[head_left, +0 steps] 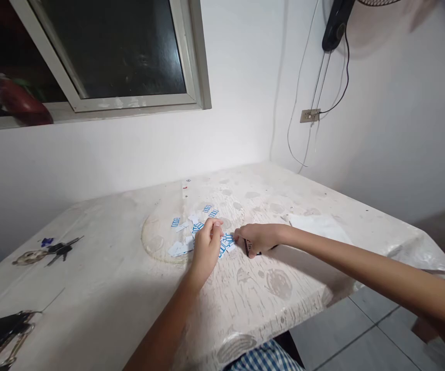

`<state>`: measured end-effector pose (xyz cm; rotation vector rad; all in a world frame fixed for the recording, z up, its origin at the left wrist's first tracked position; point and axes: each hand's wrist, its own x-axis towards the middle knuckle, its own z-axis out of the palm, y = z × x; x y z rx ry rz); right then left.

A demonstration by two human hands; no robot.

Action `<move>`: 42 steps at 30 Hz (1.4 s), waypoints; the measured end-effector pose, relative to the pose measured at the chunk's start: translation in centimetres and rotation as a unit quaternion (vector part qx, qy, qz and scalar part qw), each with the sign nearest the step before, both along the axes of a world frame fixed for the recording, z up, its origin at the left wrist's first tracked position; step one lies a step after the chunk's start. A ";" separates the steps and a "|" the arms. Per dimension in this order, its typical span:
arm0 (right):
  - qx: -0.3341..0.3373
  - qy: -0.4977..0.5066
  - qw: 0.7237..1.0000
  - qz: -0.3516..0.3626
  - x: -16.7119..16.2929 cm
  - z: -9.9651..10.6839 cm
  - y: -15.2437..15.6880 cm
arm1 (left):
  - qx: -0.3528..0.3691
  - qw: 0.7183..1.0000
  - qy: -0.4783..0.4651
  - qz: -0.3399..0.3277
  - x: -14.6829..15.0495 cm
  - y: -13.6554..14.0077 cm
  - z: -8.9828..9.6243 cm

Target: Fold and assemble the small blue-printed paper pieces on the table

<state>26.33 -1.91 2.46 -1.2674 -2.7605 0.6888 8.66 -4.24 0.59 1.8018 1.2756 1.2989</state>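
Note:
Loose white paper slips with blue printed marks [222,251] lie heaped on the table between and around my hands. My left hand [207,245] is closed over the heap's middle, fingertips pinched together; what they hold, if anything, is too small to make out. To its right, my right hand [261,237] reaches down with index finger and thumb apart, the index finger at the edge of the slips. Beneath that palm lies a flat dark-edged object with light lettering [247,246], mostly hidden. A few more blue-marked slips [175,222] are scattered behind and left of the heap.
A patterned cover spreads over the table [122,278]. Keys [61,249] with a tag lie at left, near a black case [0,335] at the front left corner. A white sheet [319,226] rests beyond my right forearm. Wall and window [122,51] bound the back.

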 end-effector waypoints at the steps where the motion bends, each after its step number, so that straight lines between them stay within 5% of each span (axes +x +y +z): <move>1: -0.039 0.017 0.999 0.002 0.1 0.3 0.3 | -0.001 1.000 0.004 0.004 -0.1 0.1 -0.1; 5: -0.069 0.128 0.989 0.030 0.1 1.9 1.4 | -0.047 0.999 -0.025 0.012 -0.3 0.7 -0.5; 10: -0.051 0.234 0.968 0.077 -1.3 3.2 1.5 | -0.201 0.961 -0.123 -0.143 -0.1 0.9 -0.4; 16: 0.201 0.165 0.950 -0.173 0.0 3.3 -1.1 | -0.186 0.961 -0.194 -0.069 -0.4 0.7 0.6; 19: 0.072 -0.031 0.968 -0.237 2.5 2.0 -2.0 | -0.164 0.958 -0.231 -0.047 -0.7 1.0 1.1; 21: 0.026 -0.078 0.969 -0.232 3.9 0.4 -2.2 | -0.147 0.959 -0.236 -0.050 -0.8 1.0 1.4; 27: -0.035 0.133 0.967 -0.213 5.8 -3.1 -1.5 | -0.061 0.978 -0.179 -0.089 -1.0 -0.3 3.1; 32: 0.010 0.131 0.953 -0.272 6.9 -3.5 0.0 | -0.006 0.974 -0.197 -0.111 -1.1 -1.7 4.8; 35: 0.153 0.080 0.938 -0.300 6.0 -2.7 0.3 | 0.007 0.971 -0.211 -0.108 -1.1 -2.0 5.3; 37: 0.242 0.190 0.911 -0.275 4.1 -1.2 0.1 | 0.009 0.972 -0.213 -0.102 -1.1 -2.0 5.3; 42: -0.020 0.480 0.875 -0.058 -2.5 3.3 -0.5 | 0.019 0.976 -0.195 -0.100 -1.4 -1.4 4.8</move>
